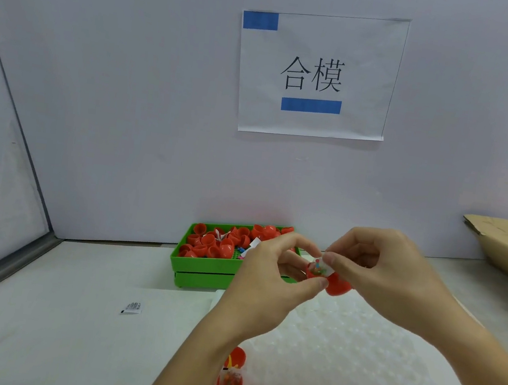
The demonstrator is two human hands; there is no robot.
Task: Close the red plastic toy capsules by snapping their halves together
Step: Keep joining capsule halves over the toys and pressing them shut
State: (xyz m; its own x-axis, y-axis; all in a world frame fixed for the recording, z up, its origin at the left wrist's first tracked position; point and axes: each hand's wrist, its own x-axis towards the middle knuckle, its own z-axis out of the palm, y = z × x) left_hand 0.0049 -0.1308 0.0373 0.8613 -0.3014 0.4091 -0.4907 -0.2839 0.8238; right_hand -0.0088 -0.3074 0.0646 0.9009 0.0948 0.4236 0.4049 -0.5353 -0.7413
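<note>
Item: red capsule half (338,285), held above the dimpled white tray (355,341). My left hand (271,275) pinches it; my right hand (381,273) pinches the toy packet (322,266) into it. Risk: packet edge likely caught in seam, blocking the snap.

White table (62,312). On it: green tray (203,269) at the wall, small sachet (132,307) at left, white dimpled mat (355,344) in front, cardboard box (497,247) far right.

Bin (203,271) behind mat (354,351) — box (497,250) right
</note>
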